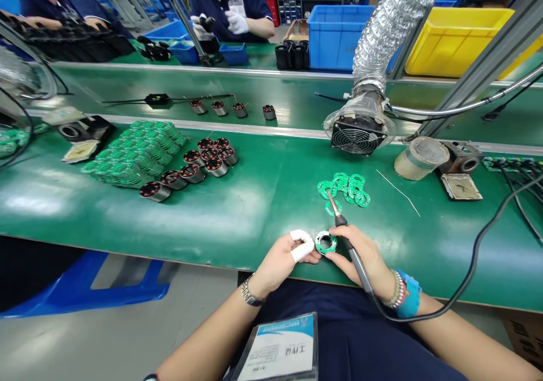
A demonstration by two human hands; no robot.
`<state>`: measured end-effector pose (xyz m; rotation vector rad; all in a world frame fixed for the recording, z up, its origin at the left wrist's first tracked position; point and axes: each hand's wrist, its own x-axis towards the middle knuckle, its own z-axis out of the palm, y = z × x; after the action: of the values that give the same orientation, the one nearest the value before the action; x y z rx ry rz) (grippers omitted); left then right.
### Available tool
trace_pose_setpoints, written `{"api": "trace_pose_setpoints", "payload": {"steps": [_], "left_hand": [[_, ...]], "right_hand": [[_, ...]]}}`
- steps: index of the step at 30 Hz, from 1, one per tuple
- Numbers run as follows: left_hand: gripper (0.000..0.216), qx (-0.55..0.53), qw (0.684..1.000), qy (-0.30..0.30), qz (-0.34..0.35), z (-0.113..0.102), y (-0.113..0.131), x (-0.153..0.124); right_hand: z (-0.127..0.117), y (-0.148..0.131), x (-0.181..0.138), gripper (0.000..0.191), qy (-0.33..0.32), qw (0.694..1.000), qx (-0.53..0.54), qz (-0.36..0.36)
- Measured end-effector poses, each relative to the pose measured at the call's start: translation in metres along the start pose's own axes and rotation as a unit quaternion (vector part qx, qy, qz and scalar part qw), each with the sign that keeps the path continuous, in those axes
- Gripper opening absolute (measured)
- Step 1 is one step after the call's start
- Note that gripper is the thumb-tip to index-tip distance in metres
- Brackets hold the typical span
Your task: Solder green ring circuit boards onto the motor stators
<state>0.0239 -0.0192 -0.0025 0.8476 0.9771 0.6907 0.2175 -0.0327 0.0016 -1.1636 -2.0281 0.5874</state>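
Observation:
A small round part topped with a ring-shaped green circuit board [326,251] is held at the front edge of the bench, its dark centre facing up. My left hand [292,254], with white covers on thumb and forefinger, is closed at its left side. On the other side, my right hand [360,251] has thumb and forefinger against the ring. That same hand also holds a soldering iron [358,265], its tip pointing away over a loose pile of green ring boards [345,186]. What lies beneath the held ring is mostly hidden.
Copper-wound stators [193,173] stand left of centre beside stacked green boards [136,149]. A fan on a foil duct [358,138] hangs ahead. Solder wire [399,193], a round container [419,159] and an iron stand [460,172] sit right. The iron's cable [475,251] crosses my right forearm.

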Motion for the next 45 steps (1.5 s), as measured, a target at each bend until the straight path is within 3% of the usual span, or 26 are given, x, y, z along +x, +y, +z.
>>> {"api": "trace_pose_setpoints", "payload": {"steps": [7, 16, 18, 20, 21, 24, 27, 29, 30, 32, 33, 36, 38, 40, 42, 45], "left_hand": [[0.022, 0.133, 0.991, 0.011, 0.030, -0.003, -0.003, -0.005], [0.023, 0.148, 0.989, -0.009, 0.005, -0.002, 0.007, -0.006], [0.023, 0.208, 0.978, -0.010, 0.028, -0.003, 0.011, -0.008], [0.022, 0.329, 0.938, 0.010, 0.104, -0.005, 0.013, -0.011], [0.024, 0.400, 0.903, 0.024, 0.153, -0.006, 0.014, -0.013], [0.024, 0.568, 0.771, 0.054, 0.284, -0.008, 0.013, -0.017], [0.018, 0.659, 0.650, 0.052, 0.373, -0.009, 0.011, -0.018], [0.019, 0.692, 0.596, 0.047, 0.404, -0.010, 0.010, -0.017], [0.020, 0.698, 0.587, 0.045, 0.407, -0.009, 0.011, -0.017], [0.020, 0.685, 0.621, 0.040, 0.379, -0.007, 0.013, -0.014], [0.020, 0.661, 0.666, 0.036, 0.344, -0.005, 0.014, -0.012], [0.024, 0.478, 0.864, 0.000, 0.160, 0.003, 0.015, -0.005], [0.025, 0.303, 0.952, -0.017, 0.038, 0.007, 0.014, -0.003], [0.024, 0.219, 0.976, -0.013, -0.011, 0.007, 0.013, -0.003], [0.021, 0.278, 0.960, 0.007, 0.038, 0.003, 0.012, -0.006], [0.020, 0.463, 0.861, 0.031, 0.210, -0.006, 0.010, -0.011]], "right_hand": [[-0.001, 0.002, 0.001, 0.033, 0.003, 1.000, 0.023, 0.001], [0.001, 0.002, -0.001, 0.033, -0.006, 0.999, 0.032, 0.007], [0.001, 0.002, -0.001, 0.033, -0.007, 0.999, 0.033, 0.004], [0.001, 0.002, -0.001, 0.034, -0.007, 0.999, 0.037, 0.001], [0.002, 0.003, -0.001, 0.034, -0.006, 0.999, 0.040, 0.001], [0.003, 0.004, -0.002, 0.034, 0.000, 0.999, 0.046, -0.003], [0.004, 0.005, -0.002, 0.034, 0.005, 0.999, 0.050, -0.011], [0.004, 0.005, -0.002, 0.034, 0.006, 0.999, 0.051, -0.016], [0.003, 0.004, -0.002, 0.034, 0.007, 0.998, 0.052, -0.018], [0.003, 0.004, -0.001, 0.034, 0.006, 0.998, 0.053, -0.020], [0.003, 0.004, -0.001, 0.034, 0.006, 0.998, 0.052, -0.020], [0.003, 0.003, -0.001, 0.034, 0.007, 0.998, 0.050, -0.024], [0.003, 0.004, -0.001, 0.034, 0.011, 0.998, 0.049, -0.026], [0.004, 0.004, -0.001, 0.034, 0.014, 0.998, 0.048, -0.027], [0.004, 0.004, -0.001, 0.034, 0.014, 0.998, 0.050, -0.028], [0.004, 0.004, -0.001, 0.034, 0.015, 0.998, 0.052, -0.032]]}}
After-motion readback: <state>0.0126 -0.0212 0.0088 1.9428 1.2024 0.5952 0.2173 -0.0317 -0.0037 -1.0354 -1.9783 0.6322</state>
